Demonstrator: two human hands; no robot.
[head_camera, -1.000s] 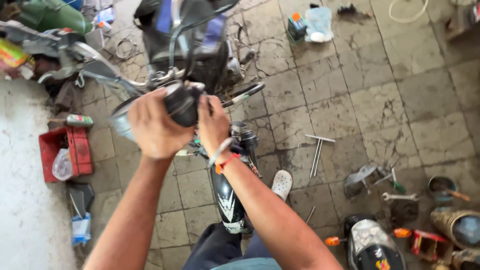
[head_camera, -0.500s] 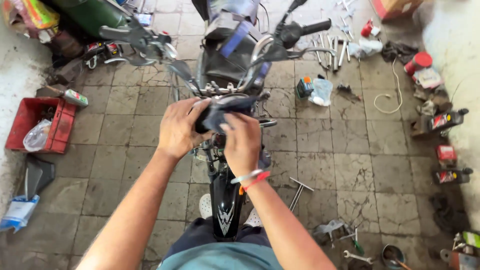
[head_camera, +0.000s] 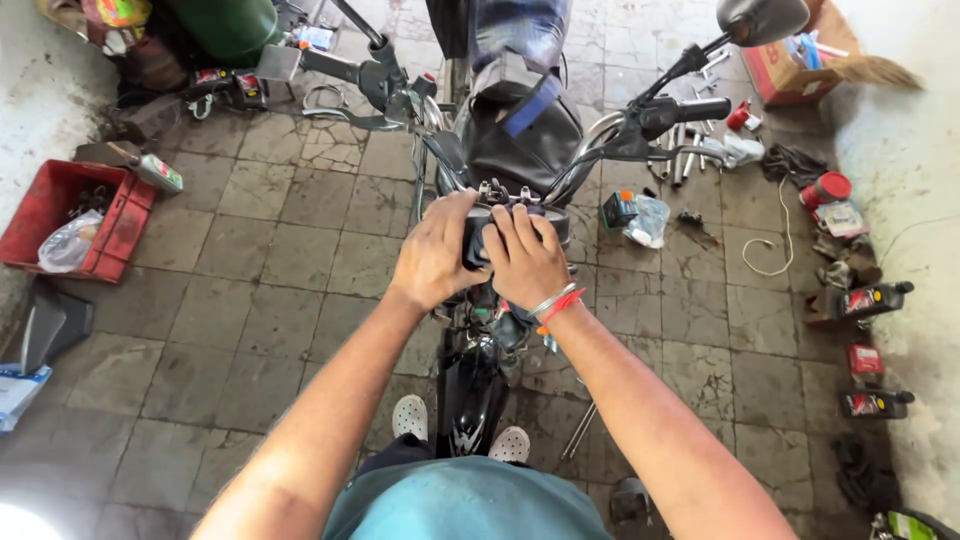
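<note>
A black motorcycle (head_camera: 520, 140) stands in front of me, seen from its front end, with its handlebars (head_camera: 680, 110) spread left and right. Both my hands grip a black instrument housing (head_camera: 478, 238) at the middle of the handlebars. My left hand (head_camera: 435, 255) wraps its left side. My right hand (head_camera: 525, 262), with a metal bangle and red thread at the wrist, covers its right side. Below the hands, the black front mudguard (head_camera: 470, 395) shows between my white shoes.
A red crate (head_camera: 105, 225) with a plastic bag sits at the left wall. Oil bottles (head_camera: 868, 300), a red can (head_camera: 826, 187) and a cardboard box (head_camera: 790, 55) line the right side. Metal tools (head_camera: 690, 150) and a T-wrench (head_camera: 578, 430) lie on the tiled floor.
The view has swung so the motorcycle is now centred. My hands stayed on the black housing and shifted from holding it up to pressing it against the handlebar centre.
</note>
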